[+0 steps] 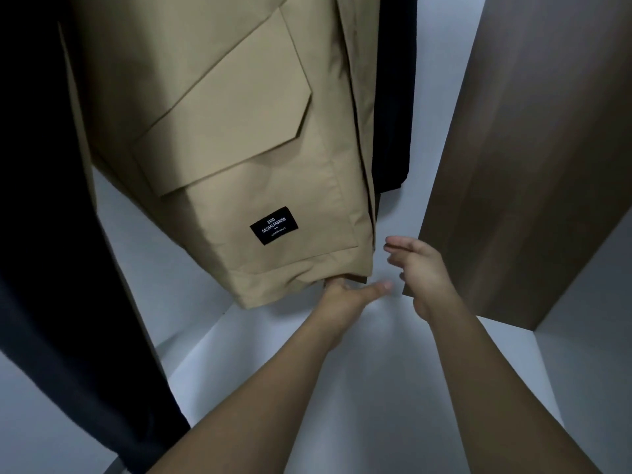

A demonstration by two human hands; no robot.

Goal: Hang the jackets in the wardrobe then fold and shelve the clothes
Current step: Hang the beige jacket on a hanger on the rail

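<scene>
Khaki cloth of the jacket (219, 131) hangs inside the wardrobe between a dark garment (30, 165) on the left and a black one (393, 97) behind, its hem just above the white wardrobe floor (359, 354). My left hand (345, 295) reaches under the bottom corner, fingers hidden beneath the hem and thumb out straight, probably to tug it so it falls even. My right hand (417, 265) hovers just beside, relaxed and holding nothing, near the wooden door (530, 165).
</scene>
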